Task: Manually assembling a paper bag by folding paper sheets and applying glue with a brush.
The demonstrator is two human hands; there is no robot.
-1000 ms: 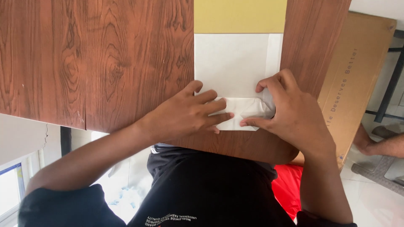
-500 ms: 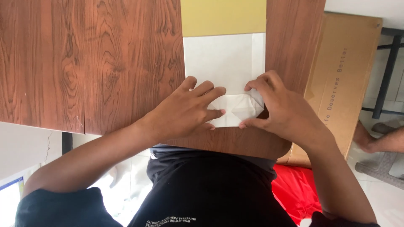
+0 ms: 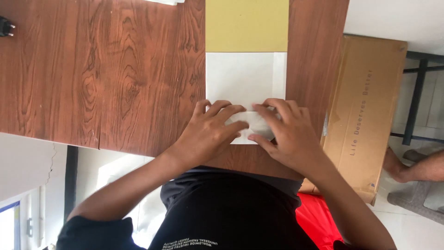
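Head view, only one I get. Left hand point(image 3: 210, 134) lies flat, fingers spread, pressing on the near end of the white paper point(image 3: 245, 83). Right hand point(image 3: 286, 134) does the same from the other side, fingers flat on the fold, thumb at the near edge. Neither hand is clenched or gripping; both are open palms down, holding the paper against the table point(image 3: 101, 69). Fingertips of the two hands nearly meet over the folded flap point(image 3: 254, 124).

The paper sits on the wood-grain table, near the edge closest to me, right of centre. Its near end is folded up into a narrow band under the fingers; the rest lies flat, running away from me. The far part of the sheet is yellow point(image 3: 246, 25), touching the white part in a straight line.

I see a dark plug-like thing point(image 3: 5, 26) at the far left table edge, too small to tell. A cardboard box point(image 3: 365, 115) stands on the floor just right of the table. Another person's bare foot point(image 3: 414, 166) shows on a grey mat at the right edge.
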